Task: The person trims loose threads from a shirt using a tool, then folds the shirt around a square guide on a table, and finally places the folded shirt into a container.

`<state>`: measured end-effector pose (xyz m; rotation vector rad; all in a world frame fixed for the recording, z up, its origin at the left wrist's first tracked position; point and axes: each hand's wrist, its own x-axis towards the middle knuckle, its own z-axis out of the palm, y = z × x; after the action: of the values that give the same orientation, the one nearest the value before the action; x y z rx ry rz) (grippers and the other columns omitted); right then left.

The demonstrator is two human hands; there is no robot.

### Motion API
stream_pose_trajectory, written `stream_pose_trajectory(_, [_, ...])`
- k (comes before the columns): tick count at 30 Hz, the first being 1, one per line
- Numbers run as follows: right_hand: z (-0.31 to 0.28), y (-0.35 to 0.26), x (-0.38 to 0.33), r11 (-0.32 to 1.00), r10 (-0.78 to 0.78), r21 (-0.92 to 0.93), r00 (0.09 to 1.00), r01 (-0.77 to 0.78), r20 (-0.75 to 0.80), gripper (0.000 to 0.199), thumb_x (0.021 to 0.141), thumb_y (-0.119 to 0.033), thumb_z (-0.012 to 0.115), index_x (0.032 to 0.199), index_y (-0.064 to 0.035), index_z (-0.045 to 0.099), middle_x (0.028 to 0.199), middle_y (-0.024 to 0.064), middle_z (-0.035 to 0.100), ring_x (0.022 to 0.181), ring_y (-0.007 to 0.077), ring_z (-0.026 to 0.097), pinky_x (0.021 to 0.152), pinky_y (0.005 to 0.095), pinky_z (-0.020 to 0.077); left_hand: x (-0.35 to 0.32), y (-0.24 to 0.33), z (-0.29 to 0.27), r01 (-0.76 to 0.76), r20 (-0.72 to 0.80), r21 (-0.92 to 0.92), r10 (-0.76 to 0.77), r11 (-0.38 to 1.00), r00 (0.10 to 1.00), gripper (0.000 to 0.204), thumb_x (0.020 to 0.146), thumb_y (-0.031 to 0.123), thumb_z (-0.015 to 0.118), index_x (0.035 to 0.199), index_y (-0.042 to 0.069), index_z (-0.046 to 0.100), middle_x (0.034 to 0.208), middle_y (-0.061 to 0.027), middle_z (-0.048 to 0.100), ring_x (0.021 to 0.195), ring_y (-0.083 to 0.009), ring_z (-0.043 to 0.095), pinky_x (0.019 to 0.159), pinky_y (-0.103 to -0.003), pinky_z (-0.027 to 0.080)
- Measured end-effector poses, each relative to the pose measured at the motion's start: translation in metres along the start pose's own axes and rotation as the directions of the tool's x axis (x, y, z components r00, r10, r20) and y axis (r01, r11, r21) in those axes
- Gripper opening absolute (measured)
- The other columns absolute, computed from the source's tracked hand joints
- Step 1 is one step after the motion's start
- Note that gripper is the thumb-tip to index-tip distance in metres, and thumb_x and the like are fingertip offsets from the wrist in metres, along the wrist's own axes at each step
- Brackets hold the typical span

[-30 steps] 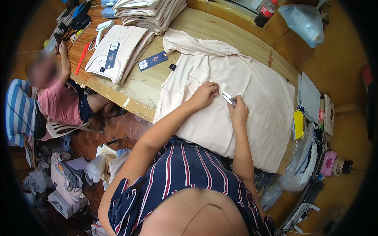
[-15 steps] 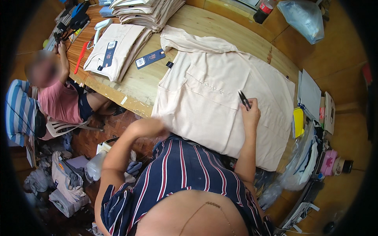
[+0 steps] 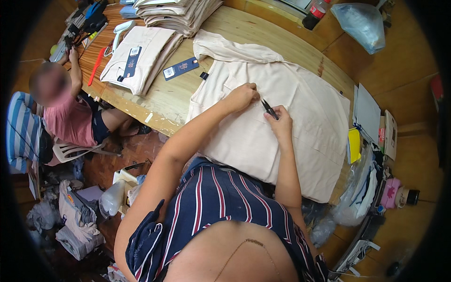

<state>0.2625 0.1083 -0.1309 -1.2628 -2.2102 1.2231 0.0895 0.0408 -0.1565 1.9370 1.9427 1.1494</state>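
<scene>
A cream shirt (image 3: 235, 145) is spread flat on the wooden table, one sleeve folded across its top. My left hand (image 3: 241, 98) rests over the shirt's chest area with its fingers closed; what they pinch, thread or cloth, is too small to make out. In my right hand (image 3: 280, 123) is a pair of black thread snips (image 3: 269, 109), the blades pointing up and left toward my left fingertips. A dark hang tag (image 3: 181, 68) lies on the table by the shirt's neck.
Folded cream shirts (image 3: 141, 58) with a tag sit at the left, and a taller stack (image 3: 176, 16) stands behind. Nearby are a white tag gun (image 3: 123, 32) and a red strip-like tool (image 3: 97, 65). A seated person (image 3: 73, 117) is at far left. Folders (image 3: 367, 113) flank the table's right edge.
My left hand has swung from the shirt's near left edge up onto its chest area. My right hand has moved left with the snips, bringing the blades close to my left fingers.
</scene>
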Motion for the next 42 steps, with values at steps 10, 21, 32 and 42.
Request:
stream_pose_trajectory(10, [0.003, -0.007, -0.006, 0.974, -0.123, -0.186, 0.992, 0.128, 0.04, 0.024, 0.064, -0.016, 0.07, 0.078, -0.0028, 0.056, 0.078, 0.0109, 0.059, 0.073, 0.0265, 0.056, 0.066, 0.0353, 0.0431, 0.003, 0.0, -0.006, 0.085, 0.084, -0.082, -0.078, 0.993, 0.993, 0.007, 0.068, 0.008, 0.057, 0.072, 0.002, 0.059, 0.07, -0.0136, 0.057, 0.07, -0.0297, 0.055, 0.063, -0.037, 0.044])
stream_pose_trajectory(21, [0.006, -0.013, 0.001, 0.977, -0.143, -0.139, 0.98, 0.162, 0.139, 0.021, 0.067, -0.015, 0.066, 0.08, -0.0032, 0.055, 0.079, 0.0127, 0.059, 0.073, 0.0281, 0.056, 0.067, 0.0349, 0.0434, -0.007, -0.009, -0.004, 0.151, 0.028, -0.094, -0.149, 0.984, 0.988, 0.007, 0.066, 0.002, 0.055, 0.073, 0.002, 0.057, 0.072, -0.0131, 0.056, 0.071, -0.0288, 0.055, 0.064, -0.036, 0.043])
stream_pose_trajectory(32, [-0.031, 0.023, 0.004, 0.982, -0.022, 0.188, 0.995, 0.004, 0.093, 0.021, 0.077, -0.006, 0.059, 0.094, -0.0021, 0.048, 0.081, 0.0052, 0.055, 0.066, 0.0094, 0.049, 0.048, 0.0196, 0.0377, -0.132, 0.096, -0.125, 0.342, 0.753, 0.092, -0.29, 0.935, 0.59, 0.019, 0.072, 0.014, 0.054, 0.085, 0.004, 0.061, 0.078, -0.0159, 0.06, 0.069, -0.0307, 0.057, 0.062, -0.039, 0.044])
stream_pose_trajectory(42, [0.009, 0.0, 0.012, 0.914, -0.067, 0.403, 0.997, 0.042, 0.048, 0.028, 0.076, -0.005, 0.061, 0.099, -0.0017, 0.045, 0.075, 0.006, 0.058, 0.049, 0.0064, 0.047, 0.038, 0.0192, 0.0372, -0.054, 0.002, -0.037, 0.419, -0.348, -0.115, -0.432, 0.9, 0.832, 0.021, 0.063, -0.009, 0.051, 0.08, -0.003, 0.06, 0.082, -0.0179, 0.057, 0.079, -0.0304, 0.056, 0.071, -0.035, 0.044])
